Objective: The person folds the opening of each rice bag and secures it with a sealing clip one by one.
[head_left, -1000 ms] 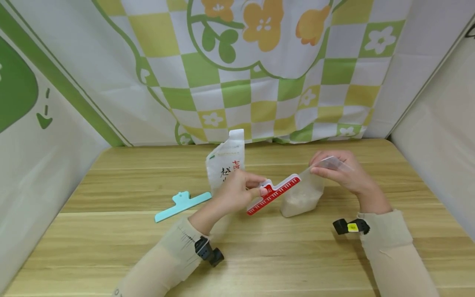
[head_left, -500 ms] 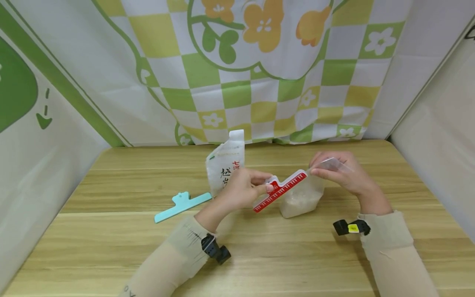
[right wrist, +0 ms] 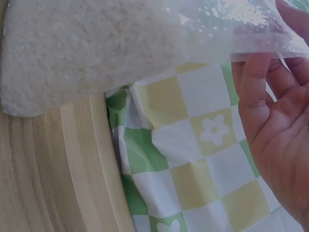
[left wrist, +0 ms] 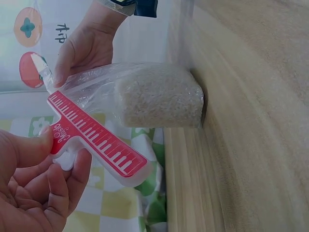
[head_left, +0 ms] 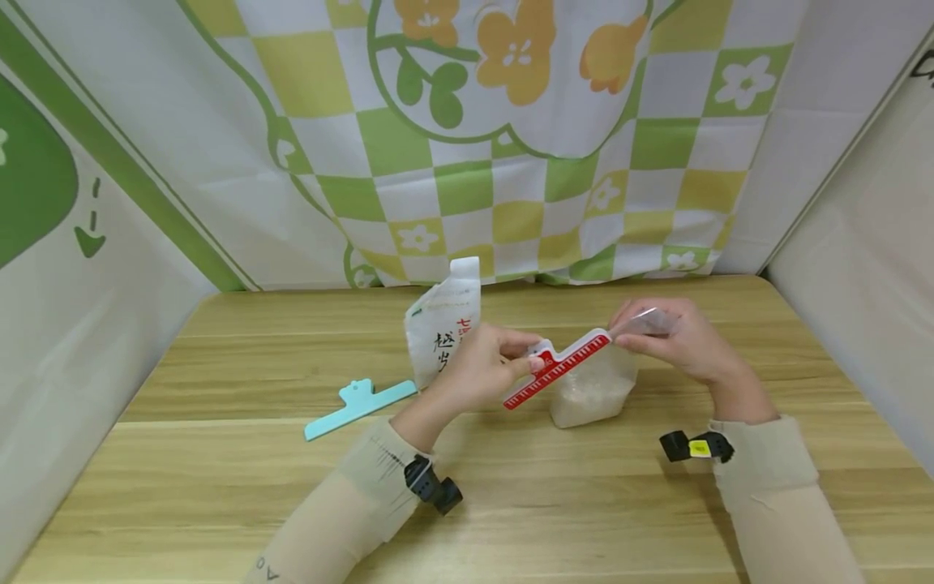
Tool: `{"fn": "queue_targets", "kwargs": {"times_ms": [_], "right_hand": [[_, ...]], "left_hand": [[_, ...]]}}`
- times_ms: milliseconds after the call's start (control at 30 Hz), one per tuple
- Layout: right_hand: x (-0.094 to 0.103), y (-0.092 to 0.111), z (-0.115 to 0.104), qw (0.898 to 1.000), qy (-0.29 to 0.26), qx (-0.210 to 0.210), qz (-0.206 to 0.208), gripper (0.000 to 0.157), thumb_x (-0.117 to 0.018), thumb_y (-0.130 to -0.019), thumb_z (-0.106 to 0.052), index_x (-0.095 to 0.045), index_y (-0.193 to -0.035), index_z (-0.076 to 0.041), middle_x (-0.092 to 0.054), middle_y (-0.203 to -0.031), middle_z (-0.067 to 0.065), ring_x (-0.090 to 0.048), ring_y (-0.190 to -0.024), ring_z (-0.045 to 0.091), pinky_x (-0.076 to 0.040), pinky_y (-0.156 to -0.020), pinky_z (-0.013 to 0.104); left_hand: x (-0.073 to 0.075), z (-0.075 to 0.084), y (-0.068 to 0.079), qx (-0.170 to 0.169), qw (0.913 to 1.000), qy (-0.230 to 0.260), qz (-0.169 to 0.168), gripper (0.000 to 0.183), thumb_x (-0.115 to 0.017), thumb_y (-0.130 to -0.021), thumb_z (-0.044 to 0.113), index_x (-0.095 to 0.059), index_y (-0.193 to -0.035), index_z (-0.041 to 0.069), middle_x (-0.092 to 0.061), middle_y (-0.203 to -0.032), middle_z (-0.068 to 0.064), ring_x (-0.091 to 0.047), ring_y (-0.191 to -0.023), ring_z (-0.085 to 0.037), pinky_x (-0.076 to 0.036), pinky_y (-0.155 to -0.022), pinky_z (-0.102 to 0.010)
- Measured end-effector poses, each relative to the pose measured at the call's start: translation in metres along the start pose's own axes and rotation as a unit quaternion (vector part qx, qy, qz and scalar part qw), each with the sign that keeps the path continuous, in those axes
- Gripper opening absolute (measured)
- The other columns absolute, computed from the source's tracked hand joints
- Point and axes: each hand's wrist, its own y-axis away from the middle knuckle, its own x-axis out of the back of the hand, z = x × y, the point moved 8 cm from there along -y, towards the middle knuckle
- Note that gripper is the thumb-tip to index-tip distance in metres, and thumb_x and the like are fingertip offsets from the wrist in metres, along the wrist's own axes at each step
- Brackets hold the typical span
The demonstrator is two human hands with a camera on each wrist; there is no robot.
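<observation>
My left hand pinches the handle of a red and white bag clip patterned with piano keys. The clip slants up to the right, its upper end at the neck of a clear plastic bag of rice. Whether the bag's film sits between the clip's jaws, I cannot tell. The bag stands upright on the table. My right hand pinches the bag's gathered top between thumb and fingers, seen also in the right wrist view, where the fingers lie under the film. In the left wrist view the clip is tilted beside the bag.
A light blue bag clip lies on the wooden table to the left. Behind my left hand stands a white printed bag, partly hidden. A checkered cloth hangs at the table's back edge.
My left hand has carried the red clip right and slightly up, bringing its upper end to the bag's neck. My right hand keeps its hold on the bag's top, nearly still.
</observation>
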Motion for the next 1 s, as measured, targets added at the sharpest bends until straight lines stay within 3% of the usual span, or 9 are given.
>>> {"fn": "queue_targets", "kwargs": {"times_ms": [167, 267, 433, 733, 833, 1000], "right_hand": [[0.004, 0.005, 0.005, 1.000, 0.002, -0.011, 0.004, 0.027, -0.066, -0.087, 0.012, -0.076, -0.094, -0.012, -0.072, -0.096, -0.013, -0.066, -0.082, 0.002, -0.055, -0.070, 0.018], [0.005, 0.011, 0.010, 0.999, -0.031, -0.036, 0.015, 0.024, -0.062, -0.092, 0.008, -0.075, -0.098, -0.011, -0.073, -0.096, -0.014, -0.067, -0.080, 0.003, -0.056, -0.072, 0.020], [0.003, 0.017, 0.009, 0.994, -0.092, -0.043, 0.050, 0.023, -0.058, -0.094, 0.008, -0.074, -0.098, -0.008, -0.075, -0.092, -0.008, -0.067, -0.075, 0.005, -0.057, -0.071, 0.020], [0.004, 0.019, 0.006, 0.990, -0.059, -0.083, 0.100, 0.017, -0.066, -0.092, 0.002, -0.076, -0.091, -0.012, -0.074, -0.087, -0.011, -0.068, -0.073, 0.004, -0.058, -0.070, 0.020], [0.002, 0.021, 0.007, 0.983, -0.113, -0.079, 0.118, 0.022, -0.065, -0.091, 0.005, -0.077, -0.089, -0.013, -0.075, -0.086, -0.009, -0.068, -0.074, 0.004, -0.058, -0.070, 0.020], [-0.003, 0.024, 0.010, 0.964, -0.218, -0.060, 0.140, 0.029, -0.062, -0.090, 0.013, -0.076, -0.088, -0.013, -0.075, -0.085, -0.004, -0.068, -0.074, 0.004, -0.058, -0.068, 0.019]], "left_hand": [[0.001, 0.002, -0.002, -0.002, 1.0000, -0.003, 0.003, 0.032, -0.072, -0.092, 0.018, -0.071, -0.123, 0.011, -0.075, -0.114, -0.007, -0.071, -0.103, -0.017, -0.046, -0.066, -0.022], [0.001, 0.002, -0.002, -0.002, 0.9999, -0.009, 0.006, 0.031, -0.072, -0.092, 0.018, -0.072, -0.122, 0.011, -0.074, -0.115, -0.008, -0.071, -0.104, -0.018, -0.047, -0.067, -0.021], [0.001, 0.001, -0.003, 0.001, 1.0000, -0.008, 0.005, 0.032, -0.072, -0.092, 0.019, -0.071, -0.123, 0.012, -0.073, -0.118, -0.008, -0.070, -0.105, -0.018, -0.049, -0.069, -0.021], [0.000, 0.005, -0.003, 0.007, 1.0000, -0.001, -0.003, 0.033, -0.071, -0.093, 0.020, -0.070, -0.126, 0.014, -0.073, -0.120, -0.007, -0.069, -0.104, -0.016, -0.050, -0.067, -0.023], [-0.001, 0.007, -0.004, 0.009, 0.9999, 0.006, -0.006, 0.034, -0.070, -0.093, 0.020, -0.069, -0.127, 0.013, -0.073, -0.119, -0.006, -0.069, -0.102, -0.016, -0.051, -0.068, -0.023], [-0.003, 0.008, -0.004, 0.008, 0.9999, 0.008, -0.005, 0.034, -0.070, -0.093, 0.019, -0.069, -0.127, 0.013, -0.074, -0.116, -0.005, -0.069, -0.101, -0.015, -0.053, -0.070, -0.023]]}}
